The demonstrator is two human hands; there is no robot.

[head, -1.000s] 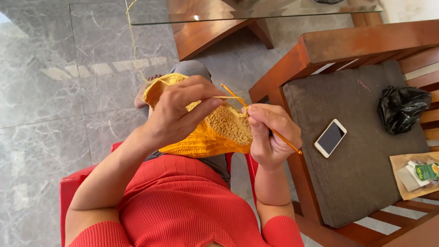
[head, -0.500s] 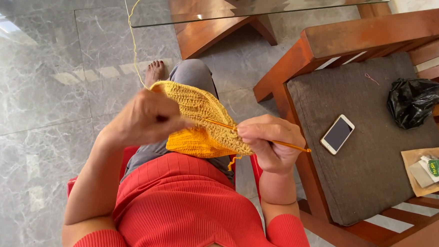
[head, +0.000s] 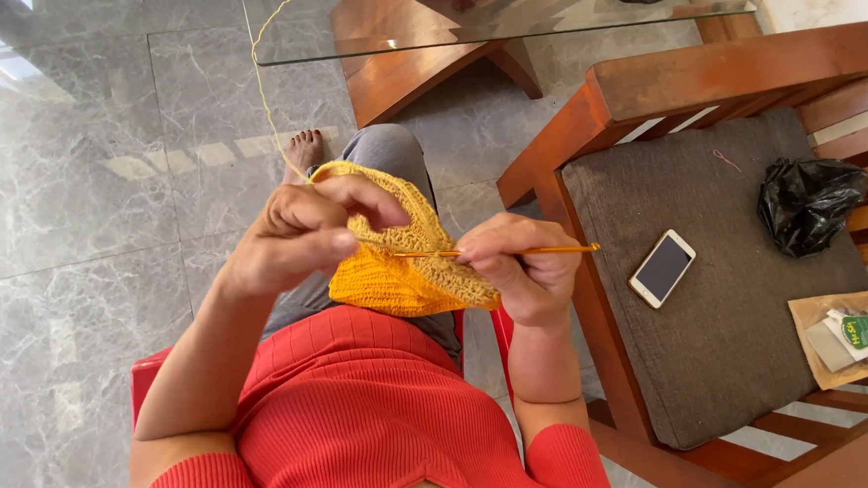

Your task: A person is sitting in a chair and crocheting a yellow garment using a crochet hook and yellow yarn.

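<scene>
Since a moment ago, both hands have drawn closer and the hook lies flatter. Yellow yarn point(head: 264, 87) trails up across the floor, thin and limp. My left hand point(head: 291, 241) pinches the orange crochet piece point(head: 403, 267) over my lap: soft, light, floppy, best gripped near the working edge. My right hand point(head: 522, 268) is closed around the stiff, slippery crochet hook point(head: 523, 250). Beside me, a wooden chair point(head: 660, 78) holds a phone point(head: 662, 268) and black bag point(head: 810, 202), well apart.

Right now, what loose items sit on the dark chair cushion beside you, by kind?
White-edged flat smartphone: 1
Crumpled black plastic bag: 1
Tan paper packet with small green-and-white sachets: 1
Small pink thread scrap: 1
Total: 4, all on the brown chair cushion.
</scene>
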